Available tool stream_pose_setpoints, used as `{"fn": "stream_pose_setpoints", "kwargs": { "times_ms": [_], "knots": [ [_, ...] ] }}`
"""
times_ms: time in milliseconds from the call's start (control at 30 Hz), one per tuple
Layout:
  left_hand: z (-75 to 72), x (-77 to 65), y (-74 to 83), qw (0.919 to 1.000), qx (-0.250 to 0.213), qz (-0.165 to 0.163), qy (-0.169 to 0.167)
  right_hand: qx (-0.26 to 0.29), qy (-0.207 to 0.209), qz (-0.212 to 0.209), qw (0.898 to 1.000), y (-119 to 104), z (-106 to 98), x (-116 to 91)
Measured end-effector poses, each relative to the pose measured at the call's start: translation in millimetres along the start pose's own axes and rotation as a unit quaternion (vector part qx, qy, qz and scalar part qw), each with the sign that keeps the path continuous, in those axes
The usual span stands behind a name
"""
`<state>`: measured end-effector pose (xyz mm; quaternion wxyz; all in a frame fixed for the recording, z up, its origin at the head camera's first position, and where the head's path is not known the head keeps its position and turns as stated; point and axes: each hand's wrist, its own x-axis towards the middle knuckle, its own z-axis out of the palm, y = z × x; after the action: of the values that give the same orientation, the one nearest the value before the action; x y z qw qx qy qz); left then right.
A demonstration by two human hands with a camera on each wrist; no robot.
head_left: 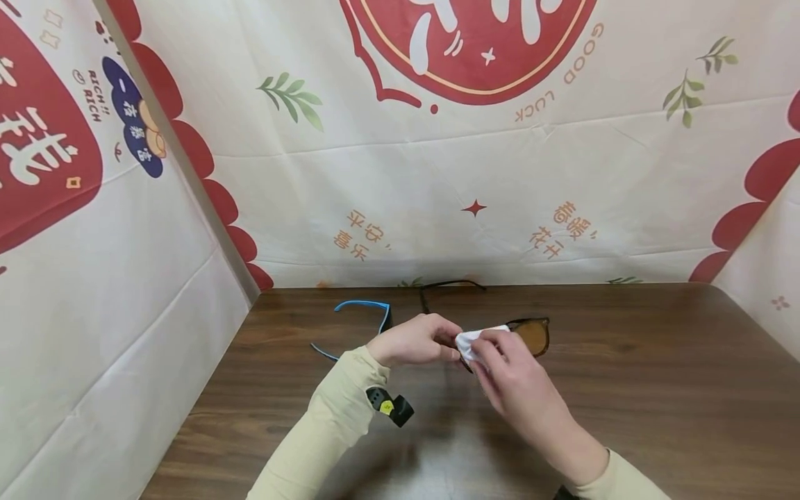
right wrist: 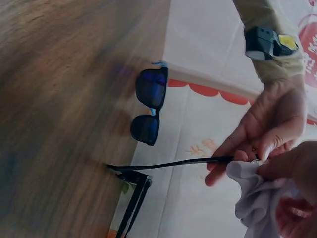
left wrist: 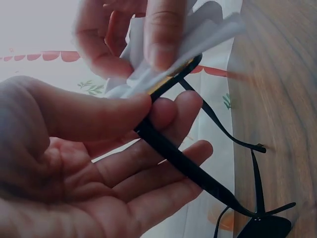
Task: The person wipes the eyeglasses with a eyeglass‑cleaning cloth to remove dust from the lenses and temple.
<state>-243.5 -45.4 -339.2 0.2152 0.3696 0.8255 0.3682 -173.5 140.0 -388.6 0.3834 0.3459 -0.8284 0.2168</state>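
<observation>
A pair of black-framed sunglasses with amber lenses [head_left: 533, 336] is between my two hands. My left hand [head_left: 417, 339] pinches the frame near its hinge between thumb and fingers; the other fingers are spread behind a black temple arm [left wrist: 181, 163]. A white cloth [head_left: 469, 342] covers the lens nearest the left hand. Thumb and fingers of my right hand [head_left: 521, 375] hold this cloth against that lens. In the left wrist view, the cloth [left wrist: 208, 25] is folded over the rim, with a strip of amber lens showing.
Blue-armed sunglasses [head_left: 385, 316] with dark lenses [right wrist: 151, 88] stand on the brown wooden table [head_left: 625, 389], left of the hands. Another black glasses frame [head_left: 453, 282] lies by the back edge, partly hidden. Printed white cloth walls [head_left: 500, 160] close off the back and sides.
</observation>
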Motion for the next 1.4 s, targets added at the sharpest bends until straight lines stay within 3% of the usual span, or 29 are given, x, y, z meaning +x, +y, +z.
{"fn": "stream_pose_setpoints", "kwargs": {
  "times_ms": [200, 300, 467, 600, 833, 1033, 1233, 1400],
  "knots": [
    [-2.2, -1.1, -5.2, 0.9998, 0.021, 0.003, -0.003, -0.012, 0.009, -0.091, 0.996, 6, -1, -9],
    [-3.7, -2.2, -7.0, 0.9999, 0.009, -0.006, -0.01, -0.03, 0.029, -0.081, 0.996, 11, -5, -13],
    [-3.6, -2.3, -6.0, 0.9997, -0.007, 0.005, -0.021, -0.032, 0.06, -0.024, 0.997, 16, -9, -11],
    [-2.6, -3.0, -3.1, 0.9997, 0.009, 0.012, -0.019, -0.017, 0.086, -0.027, 0.996, 12, -5, -2],
    [-1.1, -3.7, 0.6, 0.9995, 0.03, 0.014, 0.002, -0.05, 0.112, -0.098, 0.988, 1, 5, 8],
    [-1.0, -3.4, -0.5, 0.9996, 0.023, 0.017, -0.008, -0.065, 0.097, -0.154, 0.981, 0, -3, 0],
    [-2.7, -3.1, -2.0, 0.9995, 0.028, 0.007, -0.012, -0.088, 0.091, -0.108, 0.986, 9, -11, -8],
    [-1.1, -1.2, -2.4, 0.9995, 0.028, 0.007, -0.014, -0.079, 0.088, -0.086, 0.989, 11, -7, -4]
  ]
}}
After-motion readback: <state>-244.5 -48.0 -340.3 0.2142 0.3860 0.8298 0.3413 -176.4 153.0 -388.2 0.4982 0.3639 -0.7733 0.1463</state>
